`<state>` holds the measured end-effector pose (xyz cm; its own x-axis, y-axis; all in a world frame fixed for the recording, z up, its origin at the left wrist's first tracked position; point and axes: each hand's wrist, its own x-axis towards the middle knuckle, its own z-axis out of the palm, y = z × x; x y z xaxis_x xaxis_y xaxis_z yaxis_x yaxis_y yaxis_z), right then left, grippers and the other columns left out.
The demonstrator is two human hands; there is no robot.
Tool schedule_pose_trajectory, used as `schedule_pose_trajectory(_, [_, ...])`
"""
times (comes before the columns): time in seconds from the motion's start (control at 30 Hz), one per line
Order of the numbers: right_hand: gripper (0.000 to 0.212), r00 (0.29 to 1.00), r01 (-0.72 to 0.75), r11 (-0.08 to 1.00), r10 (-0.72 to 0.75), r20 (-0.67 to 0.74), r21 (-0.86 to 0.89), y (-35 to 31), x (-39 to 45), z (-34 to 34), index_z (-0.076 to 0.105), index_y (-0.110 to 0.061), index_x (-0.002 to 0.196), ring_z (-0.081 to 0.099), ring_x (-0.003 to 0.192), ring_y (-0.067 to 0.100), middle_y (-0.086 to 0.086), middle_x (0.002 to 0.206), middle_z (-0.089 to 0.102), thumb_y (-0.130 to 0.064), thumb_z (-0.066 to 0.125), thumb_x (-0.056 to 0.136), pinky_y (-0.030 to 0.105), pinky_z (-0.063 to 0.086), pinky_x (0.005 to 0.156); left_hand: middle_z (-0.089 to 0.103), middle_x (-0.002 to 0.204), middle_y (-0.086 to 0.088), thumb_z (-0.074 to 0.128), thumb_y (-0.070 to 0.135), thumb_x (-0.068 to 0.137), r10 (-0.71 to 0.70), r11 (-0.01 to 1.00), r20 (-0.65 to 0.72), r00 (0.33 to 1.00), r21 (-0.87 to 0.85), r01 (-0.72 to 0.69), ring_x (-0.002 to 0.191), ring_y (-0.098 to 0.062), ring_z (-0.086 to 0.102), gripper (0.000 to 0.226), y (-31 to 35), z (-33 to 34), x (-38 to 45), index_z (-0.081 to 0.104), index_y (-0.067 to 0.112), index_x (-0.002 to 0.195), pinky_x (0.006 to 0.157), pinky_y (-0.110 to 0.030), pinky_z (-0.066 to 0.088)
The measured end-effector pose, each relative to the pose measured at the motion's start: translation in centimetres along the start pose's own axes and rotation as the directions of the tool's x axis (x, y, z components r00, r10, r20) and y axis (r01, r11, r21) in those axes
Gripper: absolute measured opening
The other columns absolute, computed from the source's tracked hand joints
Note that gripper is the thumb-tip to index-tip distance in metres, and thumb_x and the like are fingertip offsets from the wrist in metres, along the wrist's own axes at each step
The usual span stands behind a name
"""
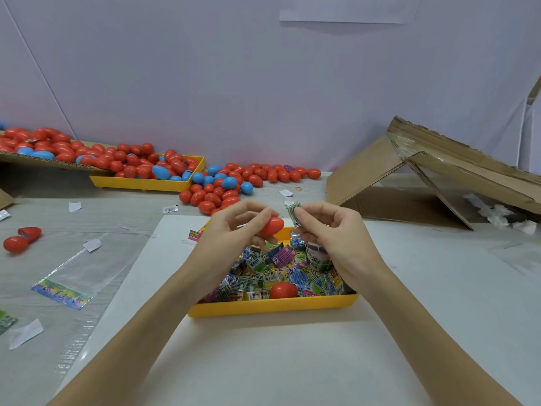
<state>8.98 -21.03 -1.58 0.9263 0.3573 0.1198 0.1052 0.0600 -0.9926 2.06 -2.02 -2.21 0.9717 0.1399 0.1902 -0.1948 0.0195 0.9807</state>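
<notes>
Both forearms come in from the near edge over a white sheet (263, 361) whose front part lies bare on the surface. Just past it, a yellow tray (272, 307) holds a heap of printed packets (263, 276) and one red egg (283, 290) near its front wall. Above the tray's far end, the left hand (234, 230) grips a red egg half (272, 227) in curled fingers, wrist angled inward. The right hand (336, 241) pinches a small green packet (293, 213) between thumb and forefinger, just beside that half. To the left lies a clear bag (76, 273); a torn cardboard box (439, 177) crowds the right rear, and loose eggs (222, 189) spill beside a second tray (140, 183) along the wall.
</notes>
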Motion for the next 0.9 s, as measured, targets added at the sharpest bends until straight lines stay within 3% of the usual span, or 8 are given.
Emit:
schedule_pose_trajectory(0.13, [0.016, 0.999, 0.038, 0.999, -0.037, 0.008, -0.017, 0.14, 0.09, -0.02, 0.078, -0.014, 0.102, 0.074, 0.079, 0.014, 0.002, 0.083, 0.078, -0.026, 0.076, 0.092, 0.02, 0.057, 0.071, 0.078, 0.107, -0.005, 0.077, 0.04, 0.086, -0.068, 0.998, 0.079, 0.995, 0.01, 0.068, 0.092, -0.02, 0.072, 0.033, 0.22, -0.4, 0.03, 0.078, 0.027, 0.116, 0.086, -0.027, 0.055])
schedule_pose_trajectory(0.27, [0.012, 0.989, 0.146, 0.981, -0.145, 0.022, -0.129, 0.16, 0.01, -0.01, 0.077, -0.018, 0.101, 0.073, 0.075, 0.012, -0.001, 0.083, 0.078, -0.028, 0.074, 0.094, 0.019, 0.056, 0.07, 0.078, 0.095, -0.004, 0.07, 0.032, 0.091, -0.034, 0.994, 0.109, 0.993, 0.104, 0.023, 0.084, -0.015, 0.073, 0.036, 0.22, -0.27, -0.14, 0.072, 0.026, 0.126, 0.08, -0.02, 0.056])
schedule_pose_trajectory(0.33, [0.01, 0.98, 0.198, 0.961, -0.194, 0.039, -0.193, 0.13, 0.02, -0.02, 0.076, -0.02, 0.101, 0.073, 0.074, 0.009, -0.003, 0.082, 0.078, -0.028, 0.073, 0.095, 0.018, 0.056, 0.07, 0.079, 0.1, -0.005, 0.072, 0.03, 0.09, -0.029, 0.997, 0.104, 0.994, 0.076, 0.021, 0.087, -0.019, 0.075, 0.04, 0.18, -0.17, -0.26, 0.068, 0.022, 0.129, 0.079, -0.021, 0.057])
schedule_pose_trajectory(0.53, [0.005, 0.956, 0.294, 0.898, -0.282, 0.083, -0.328, 0.13, 0.15, -0.23, 0.075, -0.025, 0.098, 0.073, 0.075, 0.011, -0.007, 0.079, 0.076, -0.028, 0.071, 0.096, 0.023, 0.06, 0.072, 0.079, 0.107, -0.007, 0.074, 0.024, 0.089, -0.034, 0.998, 0.114, 0.993, 0.064, 0.027, 0.093, -0.024, 0.077, 0.03, 0.21, -0.42, -0.17, 0.074, 0.016, 0.118, 0.08, -0.022, 0.058])
schedule_pose_trajectory(0.9, [0.01, 0.958, 0.286, 0.884, -0.256, 0.129, -0.371, -0.18, 0.12, -0.5, 0.076, -0.023, 0.1, 0.072, 0.073, 0.018, -0.004, 0.077, 0.076, -0.029, 0.069, 0.098, 0.03, 0.059, 0.064, 0.078, 0.109, -0.001, 0.078, 0.034, 0.084, -0.039, 0.994, 0.125, 0.991, 0.105, 0.026, 0.102, -0.018, 0.075, 0.035, 0.24, -0.48, -0.21, 0.074, 0.022, 0.116, 0.084, -0.023, 0.058])
